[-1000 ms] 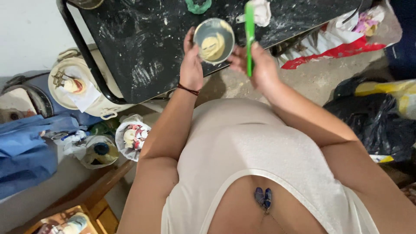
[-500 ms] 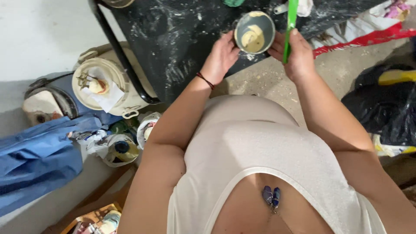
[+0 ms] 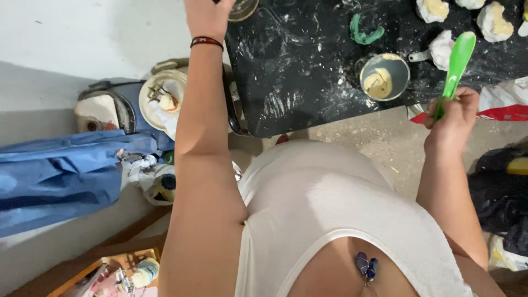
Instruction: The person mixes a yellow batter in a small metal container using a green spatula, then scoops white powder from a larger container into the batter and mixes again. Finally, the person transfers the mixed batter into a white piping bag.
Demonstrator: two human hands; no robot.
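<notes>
On the black, powder-smeared table top (image 3: 308,82) stands a small round metal cup (image 3: 384,76) with a pale yellowish paste in it; it rests upright near the table's front edge, and neither hand touches it. Just right of the cup, off the table's front edge, the right hand (image 3: 455,113) is closed in a fist round the lower end of a green spatula (image 3: 454,69), whose blade points up and away, rising above the table just right of the cup and not touching it. Far left of the cup, at the table's back left corner, the left hand (image 3: 206,14) reaches up out of the top edge of the view, a dark red bracelet (image 3: 207,41) on its wrist; its fingers are cut off by the frame, so I cannot tell whether they are spread or gripping. A round rim (image 3: 242,10) shows just beside this hand, but contact cannot be made out. Behind the cup lies a green curved piece (image 3: 364,34), and to its back right several white lumps with yellowish tops (image 3: 492,22). Left of the table, low on the floor, are a blue cloth (image 3: 60,176) and a white bucket (image 3: 159,99) with tools in it.
</notes>
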